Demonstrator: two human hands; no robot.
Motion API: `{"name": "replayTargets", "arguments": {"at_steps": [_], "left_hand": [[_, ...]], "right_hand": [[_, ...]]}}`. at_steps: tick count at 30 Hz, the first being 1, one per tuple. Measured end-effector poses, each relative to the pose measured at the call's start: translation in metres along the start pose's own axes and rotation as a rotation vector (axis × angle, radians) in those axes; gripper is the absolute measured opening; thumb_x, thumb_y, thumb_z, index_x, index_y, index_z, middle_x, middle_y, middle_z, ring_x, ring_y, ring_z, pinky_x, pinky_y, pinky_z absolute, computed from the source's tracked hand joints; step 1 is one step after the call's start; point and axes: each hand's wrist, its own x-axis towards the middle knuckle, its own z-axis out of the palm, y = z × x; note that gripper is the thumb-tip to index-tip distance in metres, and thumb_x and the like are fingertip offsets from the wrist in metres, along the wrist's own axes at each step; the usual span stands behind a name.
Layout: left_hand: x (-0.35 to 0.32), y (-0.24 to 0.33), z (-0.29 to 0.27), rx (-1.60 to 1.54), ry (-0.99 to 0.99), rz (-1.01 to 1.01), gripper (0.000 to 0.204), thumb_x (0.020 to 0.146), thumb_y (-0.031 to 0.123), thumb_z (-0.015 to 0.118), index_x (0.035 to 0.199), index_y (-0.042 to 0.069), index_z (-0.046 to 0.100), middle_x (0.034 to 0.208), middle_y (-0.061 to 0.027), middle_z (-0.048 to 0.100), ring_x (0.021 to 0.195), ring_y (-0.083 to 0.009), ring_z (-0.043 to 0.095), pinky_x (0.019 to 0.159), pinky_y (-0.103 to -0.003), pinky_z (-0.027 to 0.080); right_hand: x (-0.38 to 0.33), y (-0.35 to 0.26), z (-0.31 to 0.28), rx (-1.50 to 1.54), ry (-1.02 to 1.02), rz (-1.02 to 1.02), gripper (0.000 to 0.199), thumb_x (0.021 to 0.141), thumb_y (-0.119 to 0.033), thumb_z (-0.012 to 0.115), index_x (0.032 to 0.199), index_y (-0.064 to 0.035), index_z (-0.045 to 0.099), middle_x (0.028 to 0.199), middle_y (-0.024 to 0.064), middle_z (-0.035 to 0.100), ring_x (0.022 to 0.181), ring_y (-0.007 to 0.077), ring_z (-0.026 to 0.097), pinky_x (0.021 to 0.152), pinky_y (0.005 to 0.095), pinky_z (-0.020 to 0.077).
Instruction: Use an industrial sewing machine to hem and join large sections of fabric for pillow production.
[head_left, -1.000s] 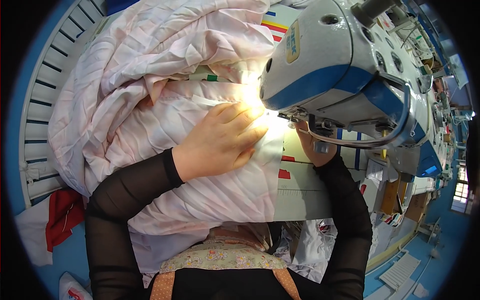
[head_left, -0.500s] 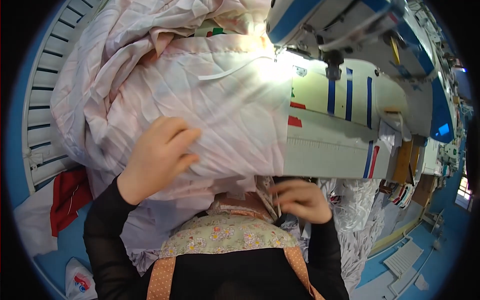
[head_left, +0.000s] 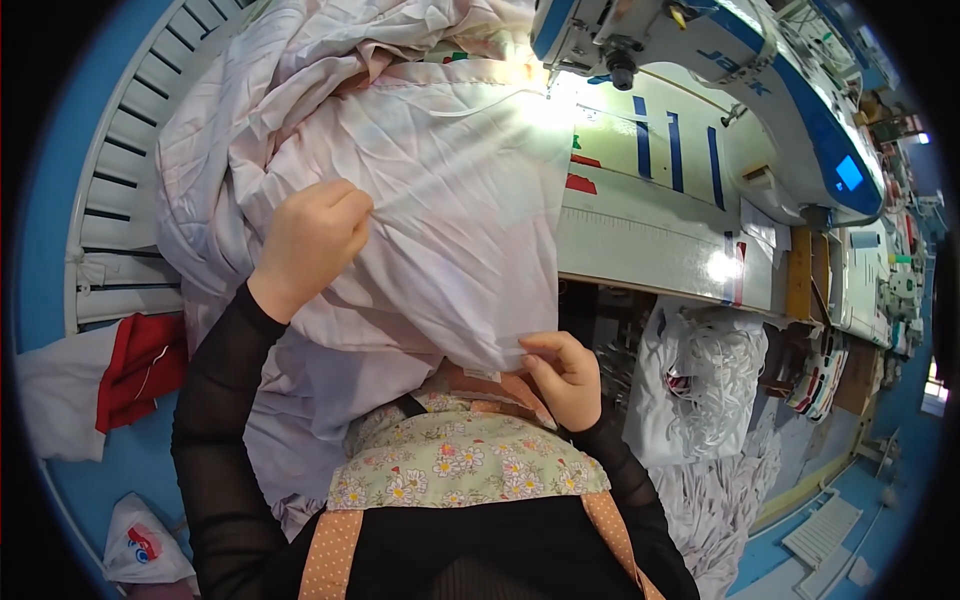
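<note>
While a corner of the cloth (head_left: 470,240) is pinched by the right hand (head_left: 567,378) between thumb and forefinger, a fold appears gripped in the curled left hand (head_left: 312,240), whose fingertips are hidden. The cloth is draped over the bench (head_left: 650,235), one edge reaching the machine (head_left: 805,115). Work seems partway: a band is formed along that edge, but what is stitched or left cannot be told, the needle being lost in glare. The heaped part is cut off above.

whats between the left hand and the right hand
Creased pale pink fabric spans the stretch between the left hand and right hand, seen in the head view.
</note>
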Motion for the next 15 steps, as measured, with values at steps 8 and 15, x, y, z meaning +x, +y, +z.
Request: {"name": "replayTargets", "arguments": {"at_steps": [8,15], "left_hand": [[0.003,-0.01,-0.005,-0.062,-0.007,-0.091,0.003,0.075,0.002,0.061,0.077,0.003,0.058,0.076,-0.0118,0.059,0.07,-0.0315,0.06,0.062,-0.04,0.048],[-0.007,-0.011,0.006,-0.114,0.015,-0.168,0.004,0.075,0.002,0.06,0.079,0.003,0.059,0.078,-0.0118,0.06,0.072,-0.0309,0.061,0.064,-0.039,0.048]], "right_hand": [[-0.032,0.0,0.01,0.066,-0.022,0.094,0.043,0.09,0.007,0.054,0.132,0.002,0.043,0.098,0.0087,0.064,0.083,0.0103,0.062,0.072,0.0241,0.0505],[-0.043,0.018,0.017,0.078,0.09,0.133,0.048,0.09,0.006,0.055,0.134,0.0027,0.036,0.088,0.0094,0.066,0.079,0.0112,0.063,0.07,0.0248,0.0524]]}}
